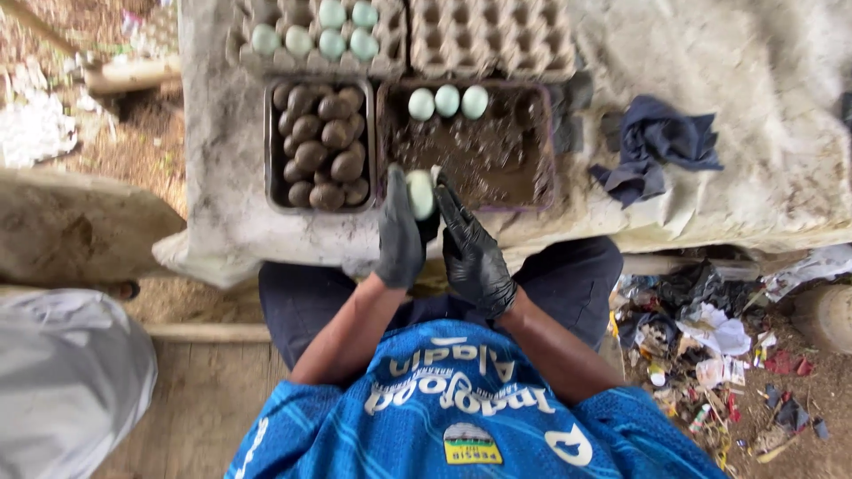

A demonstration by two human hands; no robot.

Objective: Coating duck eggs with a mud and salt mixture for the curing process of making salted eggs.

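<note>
Head view: both hands wear black gloves and together hold one pale blue-green egg [420, 193] at the near rim of the dark tray of brown mud [532, 191]. The left hand [399, 232] cups the egg from its left side, and the right hand [470, 248] closes on it from the right, fingers curled around the shell. Neither hand is free.

The egg looks light, rigid and brittle. Wet gloves and mud would likely make it slippery, so a broad cradling hold around its middle seems safer than a pinch at the ends.

Three more pale eggs [446, 101] lie at the far end of the mud tray. Just to the left, touching it, a second tray of mud-coated dark eggs [319, 146] is packed full. Beyond both sit grey pulp egg cartons [493, 40], the left one holding a few pale eggs. A crumpled dark blue cloth [657, 146] lies to the right on the pale sheet-covered table [763, 80], where open room remains. The table's near edge is close under the hands, with the person's lap below.
</note>
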